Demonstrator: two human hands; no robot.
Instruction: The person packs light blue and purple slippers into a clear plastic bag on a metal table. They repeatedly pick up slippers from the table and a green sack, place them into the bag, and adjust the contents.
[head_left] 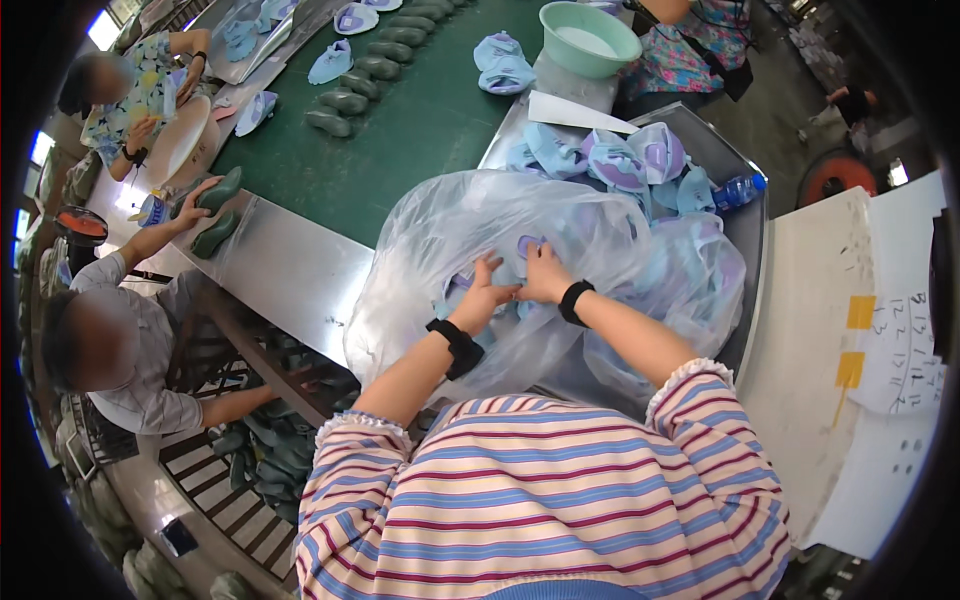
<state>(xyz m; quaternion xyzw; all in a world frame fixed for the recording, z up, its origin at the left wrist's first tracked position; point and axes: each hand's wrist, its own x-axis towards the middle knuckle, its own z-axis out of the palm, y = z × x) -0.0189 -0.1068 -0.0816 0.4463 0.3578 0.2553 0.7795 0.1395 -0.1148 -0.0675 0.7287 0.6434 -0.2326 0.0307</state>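
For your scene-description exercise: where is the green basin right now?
In the head view, the green basin sits top centre-right on the metal table edge, beside a blue shoe upper.

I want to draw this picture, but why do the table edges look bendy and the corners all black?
In the head view, the fisheye lens curves the metal table edge and leaves a black rim around the round picture; the clear plastic bag under both hands shows soft whitish glare; bright windows at top left are washed out.

Clear plastic bag (450, 250); light blue and purple shoe uppers (620, 160); dark green conveyor belt (400, 130); mint green basin (590, 38); black wristbands (455, 345).
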